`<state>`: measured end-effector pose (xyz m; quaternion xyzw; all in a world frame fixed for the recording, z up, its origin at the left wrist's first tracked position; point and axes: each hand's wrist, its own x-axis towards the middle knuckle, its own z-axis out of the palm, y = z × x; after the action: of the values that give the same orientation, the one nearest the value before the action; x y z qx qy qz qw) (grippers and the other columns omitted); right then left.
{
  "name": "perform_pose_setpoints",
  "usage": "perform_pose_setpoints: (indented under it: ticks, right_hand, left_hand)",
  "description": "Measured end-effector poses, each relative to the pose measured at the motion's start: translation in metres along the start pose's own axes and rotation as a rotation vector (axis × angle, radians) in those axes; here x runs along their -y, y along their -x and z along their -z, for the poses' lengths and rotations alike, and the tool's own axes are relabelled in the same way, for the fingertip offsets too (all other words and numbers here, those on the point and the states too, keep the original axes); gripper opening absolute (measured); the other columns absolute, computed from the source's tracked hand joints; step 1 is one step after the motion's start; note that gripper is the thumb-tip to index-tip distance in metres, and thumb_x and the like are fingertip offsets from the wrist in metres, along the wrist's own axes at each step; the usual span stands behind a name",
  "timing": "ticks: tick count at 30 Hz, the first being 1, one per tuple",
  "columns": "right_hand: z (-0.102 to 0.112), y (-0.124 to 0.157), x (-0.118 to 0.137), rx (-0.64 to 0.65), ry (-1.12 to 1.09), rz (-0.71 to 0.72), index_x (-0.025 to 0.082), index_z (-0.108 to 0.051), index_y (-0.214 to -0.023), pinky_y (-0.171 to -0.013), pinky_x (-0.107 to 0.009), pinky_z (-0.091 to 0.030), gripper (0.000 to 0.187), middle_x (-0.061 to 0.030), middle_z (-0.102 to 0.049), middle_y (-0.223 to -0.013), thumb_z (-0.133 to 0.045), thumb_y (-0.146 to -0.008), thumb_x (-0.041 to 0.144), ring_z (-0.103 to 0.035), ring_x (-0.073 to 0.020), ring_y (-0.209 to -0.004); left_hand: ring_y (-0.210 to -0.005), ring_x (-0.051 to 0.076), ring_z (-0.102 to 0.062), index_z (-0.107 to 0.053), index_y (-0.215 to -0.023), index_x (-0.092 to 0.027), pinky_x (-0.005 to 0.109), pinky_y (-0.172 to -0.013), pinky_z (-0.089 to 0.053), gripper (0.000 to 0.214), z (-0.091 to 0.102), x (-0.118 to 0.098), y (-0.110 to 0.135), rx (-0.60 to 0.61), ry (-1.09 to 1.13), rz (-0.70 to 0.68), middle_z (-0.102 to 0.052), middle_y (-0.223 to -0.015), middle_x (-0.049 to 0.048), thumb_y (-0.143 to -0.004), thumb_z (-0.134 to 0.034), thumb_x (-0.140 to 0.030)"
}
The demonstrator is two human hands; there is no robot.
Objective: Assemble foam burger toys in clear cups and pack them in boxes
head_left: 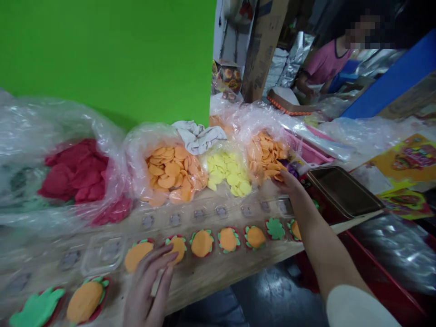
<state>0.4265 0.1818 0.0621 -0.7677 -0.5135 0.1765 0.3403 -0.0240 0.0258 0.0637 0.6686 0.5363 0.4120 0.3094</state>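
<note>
My right hand [289, 181] reaches into a clear bag of orange felt discs [264, 152] at the far right of the bench, fingers closed around a disc at the bag's mouth. My left hand [153, 284] lies near the bench's front edge, fingers stretched flat, fingertips touching a stacked piece with an orange disc on green and red layers [177, 247]. A row of such stacked pieces [228, 239] runs along the wooden bench [211, 272]. One piece [275, 228] shows only its green leaf layer on top.
Bags of red felt [73, 175], orange discs [170, 175] and yellow discs [230, 172] stand behind clear plastic trays [102, 254]. A dark metal tray [342, 190] sits at right. Another person in a pink shirt [325, 61] works at the back. A green wall [109, 54] rises behind.
</note>
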Motion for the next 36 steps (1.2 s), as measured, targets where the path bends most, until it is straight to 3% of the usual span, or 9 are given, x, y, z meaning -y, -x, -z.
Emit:
perform_pose_setpoints:
  ticks: [5, 8, 11, 14, 17, 23, 29, 32, 36]
  right_hand:
    - [-0.049, 0.094, 0.078, 0.332, -0.482, 0.088, 0.023, -0.052, -0.112, -0.069, -0.033, -0.052, 0.031, -0.0082, -0.062, -0.104, -0.038, -0.085, 0.028, -0.061, -0.0197, -0.09]
    - [-0.089, 0.161, 0.14, 0.483, -0.445, 0.396, 0.024, -0.052, -0.113, -0.089, -0.042, -0.046, 0.042, -0.0059, -0.056, -0.116, -0.047, -0.073, 0.017, -0.053, -0.0223, -0.105]
    - [-0.116, 0.205, 0.189, 0.537, -0.257, 0.736, 0.025, -0.045, -0.126, -0.104, -0.046, -0.03, 0.057, -0.0066, -0.042, -0.133, -0.051, -0.07, 0.015, -0.036, -0.0249, -0.124]
    - [-0.142, 0.225, 0.22, 0.667, -0.326, 0.78, 0.023, -0.033, -0.133, -0.1, -0.042, -0.036, 0.058, -0.008, -0.041, -0.134, -0.05, -0.078, 0.021, -0.039, -0.0226, -0.122]
    - [-0.174, 0.243, 0.244, 0.682, -0.348, 0.751, 0.023, -0.043, -0.125, -0.092, -0.039, -0.043, 0.046, -0.0075, -0.054, -0.119, -0.052, -0.081, 0.028, -0.05, -0.0217, -0.108]
    - [-0.227, 0.305, 0.278, 0.723, -0.263, 0.824, 0.022, -0.06, -0.097, -0.083, -0.037, -0.045, 0.018, -0.0065, -0.059, -0.097, -0.053, -0.081, 0.027, -0.055, -0.0208, -0.093]
    - [-0.271, 0.328, 0.315, 1.002, -0.409, 0.405, 0.019, -0.058, -0.083, -0.059, -0.026, -0.045, 0.016, -0.0014, -0.062, -0.075, -0.055, -0.078, 0.035, -0.056, -0.014, -0.067]
    - [-0.301, 0.325, 0.333, 1.155, -0.47, 0.243, 0.017, -0.056, -0.08, -0.059, -0.024, -0.045, 0.017, 0.0001, -0.061, -0.072, -0.059, -0.072, 0.033, -0.057, -0.0127, -0.066]
    - [-0.333, 0.326, 0.334, 1.113, -0.355, 0.366, 0.018, -0.058, -0.081, -0.063, -0.026, -0.044, 0.013, 0.0006, -0.061, -0.072, -0.059, -0.072, 0.027, -0.057, -0.0127, -0.067]
  left_hand:
    - [-0.112, 0.025, -0.051, -0.054, -0.114, -0.023, 0.044, -0.092, -0.042, 0.042, -0.049, -0.05, -0.049, 0.241, 1.229, 0.691, -0.055, -0.121, 0.0088, -0.082, -0.048, -0.048]
    - [-0.1, 0.025, -0.058, -0.053, -0.116, -0.021, 0.045, -0.083, -0.047, 0.047, -0.053, -0.045, -0.072, 0.309, 1.619, 0.814, -0.061, -0.108, 0.0089, -0.081, -0.045, -0.052]
    - [-0.093, 0.023, -0.061, -0.055, -0.112, -0.016, 0.037, -0.078, -0.05, 0.043, -0.021, -0.018, -0.064, 0.205, 1.709, 0.817, -0.064, -0.102, 0.0094, -0.082, -0.047, -0.047]
    - [-0.092, 0.02, -0.062, -0.055, -0.11, -0.014, 0.031, -0.075, -0.051, 0.04, 0.029, 0.004, -0.034, 0.116, 1.667, 0.833, -0.064, -0.104, 0.0101, -0.083, -0.049, -0.043]
    - [-0.085, 0.017, -0.064, -0.055, -0.109, -0.018, 0.029, -0.071, -0.053, 0.033, 0.071, 0.013, -0.001, -0.087, 1.501, 0.864, -0.064, -0.103, 0.0073, -0.082, -0.055, -0.036]
    - [-0.067, 0.012, -0.062, -0.055, -0.099, -0.02, 0.022, -0.057, -0.051, 0.027, 0.117, 0.025, 0.049, -0.51, 1.285, 0.883, -0.064, -0.087, 0.0012, -0.076, -0.062, -0.031]
    - [-0.066, 0.012, -0.06, -0.053, -0.105, -0.016, 0.02, -0.053, -0.048, 0.039, 0.163, 0.072, 0.091, -0.877, 0.957, 0.811, -0.061, -0.086, 0.0037, -0.074, -0.062, -0.038]
    - [-0.067, 0.014, -0.06, -0.047, -0.118, -0.019, 0.022, -0.054, -0.048, 0.05, 0.187, 0.095, 0.111, -0.779, 0.696, 0.762, -0.06, -0.089, 0.0039, -0.074, -0.06, -0.04]
    - [-0.088, 0.019, -0.059, -0.043, -0.127, -0.018, 0.031, -0.077, -0.048, 0.052, 0.197, 0.108, 0.13, -0.431, 0.342, 0.646, -0.06, -0.104, 0.0091, -0.08, -0.052, -0.037]
